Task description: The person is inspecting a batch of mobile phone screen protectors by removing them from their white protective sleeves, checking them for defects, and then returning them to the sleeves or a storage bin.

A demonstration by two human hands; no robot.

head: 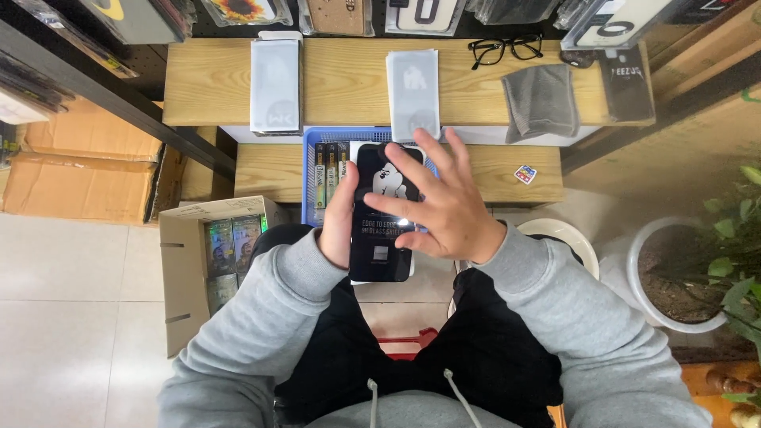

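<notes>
— Where's the black packet (383,214)?
— Above my lap, in front of the blue basket (311,170) at the desk's near edge. Left hand (339,212) fingers clasp its side.
— Right hand (444,208)?
— Fingers spread wide, resting on its face.

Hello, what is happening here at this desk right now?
A seated person in a grey hoodie holds a flat black package over their lap. The left hand grips its left edge, and the right hand lies spread across its front. Behind it, a blue basket sits on the lower wooden shelf. Glasses, a grey cloth and two pale packets lie on the upper shelf. An open cardboard box stands on the floor.
</notes>
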